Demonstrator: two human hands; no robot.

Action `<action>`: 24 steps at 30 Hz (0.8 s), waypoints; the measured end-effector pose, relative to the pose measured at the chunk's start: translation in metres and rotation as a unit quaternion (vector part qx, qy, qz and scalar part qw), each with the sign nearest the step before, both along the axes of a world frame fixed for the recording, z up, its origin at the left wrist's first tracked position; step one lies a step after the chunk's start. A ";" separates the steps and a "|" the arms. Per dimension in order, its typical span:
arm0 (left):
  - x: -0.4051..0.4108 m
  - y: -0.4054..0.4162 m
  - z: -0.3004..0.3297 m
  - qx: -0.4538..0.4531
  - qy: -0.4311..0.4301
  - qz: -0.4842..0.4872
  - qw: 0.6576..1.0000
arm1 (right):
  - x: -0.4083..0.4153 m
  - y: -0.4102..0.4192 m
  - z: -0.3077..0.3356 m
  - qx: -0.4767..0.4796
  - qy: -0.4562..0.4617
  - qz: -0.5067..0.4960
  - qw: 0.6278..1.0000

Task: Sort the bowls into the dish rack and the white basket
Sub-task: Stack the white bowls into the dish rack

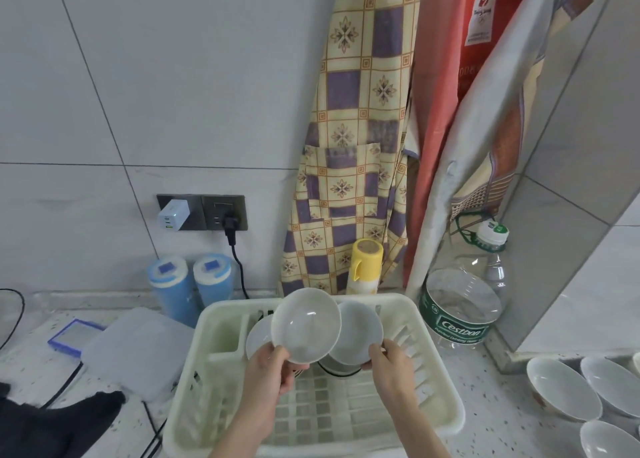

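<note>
Here, left hand (273,371) closed on lower rim of tilted bowl (306,324), held over rack (436,381). Right hand (391,367) gripping lower edge of 2nd bowl (360,333), partly behind the 1st. Right of both grips, 3 loose bowls (562,388) on counter (498,419).

Legible markings in my view, two items:

1. Large clear water bottle (464,295), right of centre: green band label reading "Cestbon" in white; a smaller line beneath it is too fine for me to read.
2. Red hanging cloth (479,25), upper right: white panel with a red emblem and small lettering, too blurred for me to read.
</note>
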State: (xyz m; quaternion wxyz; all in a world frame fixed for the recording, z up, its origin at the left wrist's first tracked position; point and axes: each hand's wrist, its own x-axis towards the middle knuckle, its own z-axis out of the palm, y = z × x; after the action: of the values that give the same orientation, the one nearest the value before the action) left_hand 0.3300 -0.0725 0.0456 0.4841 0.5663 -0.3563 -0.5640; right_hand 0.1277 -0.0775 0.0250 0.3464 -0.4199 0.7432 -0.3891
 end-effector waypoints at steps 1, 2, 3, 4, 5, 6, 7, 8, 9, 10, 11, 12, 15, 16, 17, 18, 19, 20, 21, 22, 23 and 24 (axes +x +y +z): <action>-0.001 -0.002 -0.002 -0.015 -0.005 0.003 1.000 | 0.000 -0.001 -0.001 -0.001 -0.005 0.001 1.000; -0.001 -0.003 -0.004 -0.028 -0.012 0.006 1.000 | 0.000 -0.002 -0.002 0.000 -0.010 -0.001 1.000; -0.001 -0.004 -0.006 -0.035 -0.018 0.009 0.999 | 0.000 -0.003 -0.002 0.002 -0.015 -0.003 1.000; -0.001 -0.004 -0.007 -0.039 -0.022 0.012 0.999 | 0.000 -0.003 -0.001 0.003 -0.019 -0.005 1.000; -0.001 -0.005 -0.008 -0.042 -0.025 0.014 0.999 | 0.000 -0.004 -0.002 0.004 -0.021 -0.004 1.000; 0.000 -0.005 -0.009 -0.044 -0.027 0.015 0.999 | 0.000 -0.004 -0.003 0.005 -0.021 -0.001 1.000; 0.001 -0.006 -0.009 -0.045 -0.026 0.017 0.999 | 0.000 -0.004 -0.003 0.007 -0.018 0.003 1.000; 0.002 -0.006 -0.009 -0.044 -0.024 0.018 0.999 | 0.000 -0.004 -0.004 0.011 -0.014 0.006 1.000; 0.002 -0.006 -0.009 -0.044 -0.018 0.019 0.999 | 0.000 -0.004 -0.004 0.015 -0.011 0.009 1.000; 0.002 -0.006 -0.009 -0.043 -0.013 0.021 0.999 | -0.001 -0.005 -0.004 0.021 -0.008 0.012 1.000; 0.002 -0.006 -0.009 -0.041 -0.008 0.023 0.999 | -0.001 -0.005 -0.005 0.026 -0.006 0.016 1.000; 0.002 -0.006 -0.010 -0.038 -0.005 0.026 0.999 | -0.001 -0.004 -0.005 0.032 -0.003 0.022 0.999; 0.003 -0.006 -0.010 -0.026 0.000 0.028 0.999 | 0.000 -0.004 -0.004 0.043 0.017 0.044 0.998; 0.004 -0.006 -0.009 -0.025 -0.002 0.024 0.999 | 0.001 -0.004 -0.004 0.045 0.024 0.050 0.997; 0.004 -0.006 -0.008 -0.026 -0.005 0.019 0.999 | 0.001 -0.004 -0.004 0.047 0.029 0.054 0.997; 0.004 -0.006 -0.007 -0.027 -0.005 0.017 0.999 | 0.001 -0.004 -0.004 0.050 0.035 0.058 0.996; 0.004 -0.006 -0.006 -0.027 -0.001 0.018 0.999 | 0.001 -0.004 -0.004 0.053 0.042 0.063 0.996; 0.004 -0.006 -0.006 -0.024 0.003 0.020 1.000 | 0.001 -0.003 -0.005 0.057 0.047 0.068 0.995; 0.003 -0.006 -0.005 -0.022 0.006 0.021 1.000 | 0.001 -0.003 -0.005 0.059 0.052 0.072 0.994; 0.003 -0.007 -0.005 -0.020 0.007 0.021 1.000 | 0.001 -0.003 -0.005 0.060 0.055 0.076 0.994; 0.003 -0.007 -0.005 -0.019 0.006 0.020 1.000 | 0.001 -0.003 -0.005 0.060 0.058 0.079 0.993; 0.003 -0.007 -0.005 -0.019 0.005 0.019 1.000 | 0.002 -0.002 -0.005 0.061 0.062 0.081 0.993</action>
State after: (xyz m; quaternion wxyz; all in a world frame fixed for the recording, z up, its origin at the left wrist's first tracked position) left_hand 0.3329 -0.0798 0.0404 0.5068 0.5608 -0.3537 -0.5510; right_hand 0.1293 -0.0798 0.0199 0.3552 -0.4805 0.7487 -0.2871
